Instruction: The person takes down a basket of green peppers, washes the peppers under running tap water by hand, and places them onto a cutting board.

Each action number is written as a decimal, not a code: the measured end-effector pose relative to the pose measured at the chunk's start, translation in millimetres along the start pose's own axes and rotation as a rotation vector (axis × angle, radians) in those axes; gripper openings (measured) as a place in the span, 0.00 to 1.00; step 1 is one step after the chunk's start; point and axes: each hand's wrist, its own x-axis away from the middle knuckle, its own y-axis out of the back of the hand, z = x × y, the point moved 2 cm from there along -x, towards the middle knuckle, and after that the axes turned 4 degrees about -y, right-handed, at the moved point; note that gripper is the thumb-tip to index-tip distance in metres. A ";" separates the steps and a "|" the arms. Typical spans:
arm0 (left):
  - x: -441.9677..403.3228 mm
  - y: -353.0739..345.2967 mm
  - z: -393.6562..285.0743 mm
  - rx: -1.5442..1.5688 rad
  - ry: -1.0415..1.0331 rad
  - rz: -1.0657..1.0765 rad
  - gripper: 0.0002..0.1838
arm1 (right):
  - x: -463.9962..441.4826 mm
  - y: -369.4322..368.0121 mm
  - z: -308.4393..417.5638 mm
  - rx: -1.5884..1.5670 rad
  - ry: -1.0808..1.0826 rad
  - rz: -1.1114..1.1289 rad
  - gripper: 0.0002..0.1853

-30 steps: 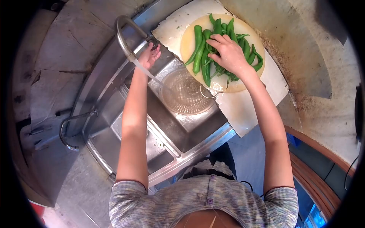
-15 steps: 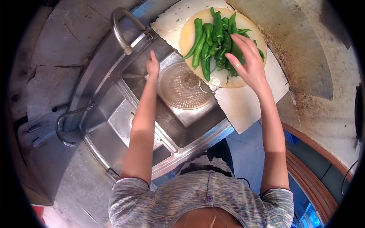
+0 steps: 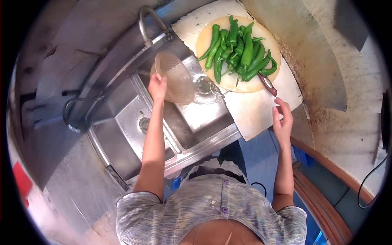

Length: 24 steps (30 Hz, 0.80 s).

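My left hand (image 3: 158, 87) grips the rim of a round perforated colander (image 3: 175, 79), which is tilted up over the right sink basin (image 3: 204, 124). My right hand (image 3: 283, 119) has its fingers apart and holds nothing. It is just below the brown handle of a knife (image 3: 268, 85), apart from it. The knife's blade is hidden under the long green peppers (image 3: 249, 53). Several of these peppers lie piled on a round cutting board (image 3: 206, 41).
A white sheet (image 3: 249, 116) lies under the board, beside the sink. Curved faucets (image 3: 143, 26) rise behind the basins. A left basin (image 3: 118, 134) adjoins the right one. A metal ring (image 3: 218, 89) sits at the board's near edge.
My left hand has taken hold of the colander and lifted it from lying flat to tilted. My right hand has moved from the peppers toward me, and the knife handle now shows.
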 end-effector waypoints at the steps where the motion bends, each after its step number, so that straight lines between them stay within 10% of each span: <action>1: 14.6 24.9 -38.5 -0.104 -0.036 -0.048 0.10 | 0.4 0.4 2.2 -0.039 -0.007 0.015 0.13; 12: 165.7 176.8 -156.7 -0.600 -0.990 -0.559 0.09 | -15.9 -11.7 28.8 -0.238 0.327 0.207 0.12; 18: 203.5 143.8 -112.9 -0.874 -0.952 -0.324 0.10 | -21.1 -26.9 38.8 -0.227 0.510 0.336 0.12; 24: 207.4 216.3 -144.9 -0.734 -0.927 -0.686 0.09 | -35.7 -45.9 46.4 -0.337 0.344 0.414 0.13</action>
